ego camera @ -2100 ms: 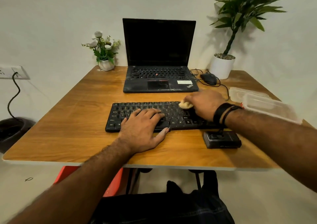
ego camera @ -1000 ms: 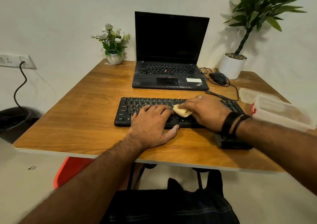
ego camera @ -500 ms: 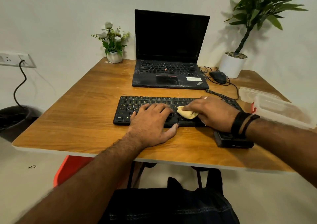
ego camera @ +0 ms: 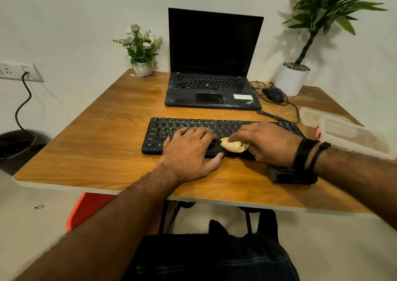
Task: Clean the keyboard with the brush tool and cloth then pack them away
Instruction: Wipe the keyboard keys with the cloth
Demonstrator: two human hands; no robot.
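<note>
A black keyboard point(ego camera: 171, 128) lies across the middle of the wooden table point(ego camera: 103, 147). My left hand point(ego camera: 189, 151) rests flat on its left-centre keys, fingers straight, thumb at the front edge. My right hand point(ego camera: 266, 143) grips a bunched yellow cloth point(ego camera: 233, 145) and presses it on the keys near the front edge, just right of my left hand. A black box-like tool point(ego camera: 292, 176) sits on the table under my right wrist, partly hidden. A clear plastic container point(ego camera: 352, 138) with its lid point(ego camera: 311, 114) stands at the right edge.
An open black laptop point(ego camera: 212, 87) stands behind the keyboard. A mouse point(ego camera: 273, 94) with cable and a potted plant point(ego camera: 292, 80) are at the back right. A small flower pot point(ego camera: 142, 66) sits back left. A dark bin point(ego camera: 15, 145) is on the floor at left.
My right hand has slid the cloth leftward and toward the keyboard's front edge, close to my left hand. The left hand has stayed in place. The view has shifted slightly.
</note>
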